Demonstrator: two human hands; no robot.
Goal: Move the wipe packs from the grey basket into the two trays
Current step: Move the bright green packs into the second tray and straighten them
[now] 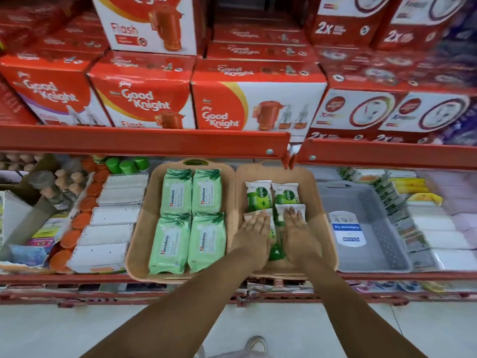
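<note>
Both hands lie flat, fingers straight and together, gripping nothing. The left hand [254, 229] presses palm-down on one Dettol pack [258, 214]; the right hand [296, 228] presses on the pack [291, 209] beside it. Most of these two near packs is hidden under the palms — only their white far ends and a strip of green between the wrists show.

Beyond the fingertips two more Dettol packs [258, 195] lie side by side, fully in view. All four sit in the right tray [320, 202], whose near rim is covered by the forearms.

The left tray [144, 228] touches it and holds four pale green Himalaya packs [178, 192], two rows of two, lying flat.

To the right stands the grey basket [382, 228]; only a white and blue label shows on its floor, and the print reads upside down.

The shelf [144, 140] above carries red Good Knight boxes [144, 99]. Goods at both sides are blurred — white packets left, small sachets right — and hard to name.
</note>
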